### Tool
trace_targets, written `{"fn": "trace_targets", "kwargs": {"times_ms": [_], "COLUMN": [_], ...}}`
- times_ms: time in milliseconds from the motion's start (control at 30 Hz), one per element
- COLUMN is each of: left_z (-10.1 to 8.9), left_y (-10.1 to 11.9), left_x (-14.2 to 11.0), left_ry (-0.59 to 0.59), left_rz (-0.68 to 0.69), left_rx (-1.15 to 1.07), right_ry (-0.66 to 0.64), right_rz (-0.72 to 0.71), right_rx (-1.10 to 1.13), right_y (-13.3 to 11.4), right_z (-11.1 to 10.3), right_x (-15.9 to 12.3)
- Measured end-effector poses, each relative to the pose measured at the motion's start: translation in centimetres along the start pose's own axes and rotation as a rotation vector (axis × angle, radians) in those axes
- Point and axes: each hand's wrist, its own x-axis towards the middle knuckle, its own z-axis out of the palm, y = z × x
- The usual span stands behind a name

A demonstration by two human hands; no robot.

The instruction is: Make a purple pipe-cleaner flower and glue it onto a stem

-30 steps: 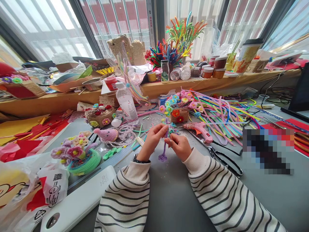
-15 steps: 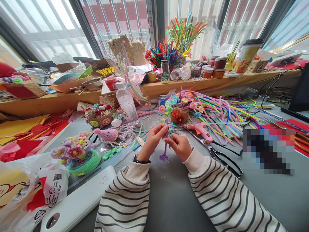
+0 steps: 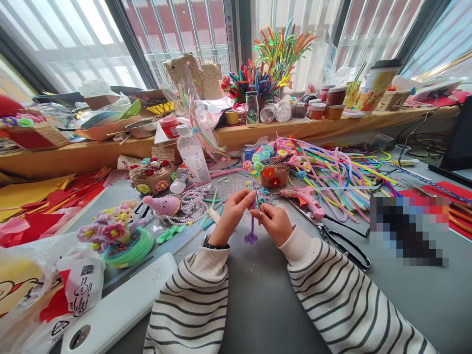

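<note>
A purple pipe cleaner [image 3: 252, 225] hangs upright between my hands, its lower end coiled into a small fuzzy flower just above the grey table. My left hand [image 3: 238, 209] pinches its upper part between thumb and forefinger. My right hand [image 3: 275, 221] is closed beside the stem, with its fingertips close against the purple fuzz. From those fingertips a thin, dark strip [image 3: 258, 200] points up toward my left fingers; its kind is too small to tell. Behind my hands stands a twine-wrapped basket [image 3: 279, 177] of fuzzy flowers.
A pink glue gun [image 3: 308, 200] and black-handled scissors [image 3: 342, 246] lie to the right. Loose coloured pipe cleaners [image 3: 339, 172] spread behind them. On the left are a white power bank [image 3: 129, 305], a green flower pot [image 3: 129, 248], strings of beads [image 3: 193, 204] and a clear bottle [image 3: 193, 157].
My hands have barely moved. The purple flower end has shifted slightly up, and a little more of the thin dark strip shows between my fingers.
</note>
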Motion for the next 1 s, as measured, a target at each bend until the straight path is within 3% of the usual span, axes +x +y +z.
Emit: {"fn": "trace_targets", "kwargs": {"times_ms": [233, 600, 1000], "left_z": [0.2, 0.19, 0.25], "left_y": [-0.06, 0.03, -0.07], "left_x": [-0.03, -0.08, -0.05], "left_ry": [-0.067, -0.001, -0.055], "left_rz": [-0.021, 0.004, 0.009], "left_rx": [0.003, 0.024, 0.006], "right_ry": [-0.009, -0.033, 0.014], "right_rz": [0.004, 0.031, 0.035], "right_rx": [0.075, 0.047, -0.004], "right_y": [-0.02, -0.2, -0.18], "right_z": [-0.19, -0.24, -0.16], "right_x": [0.02, 0.04, 0.07]}}
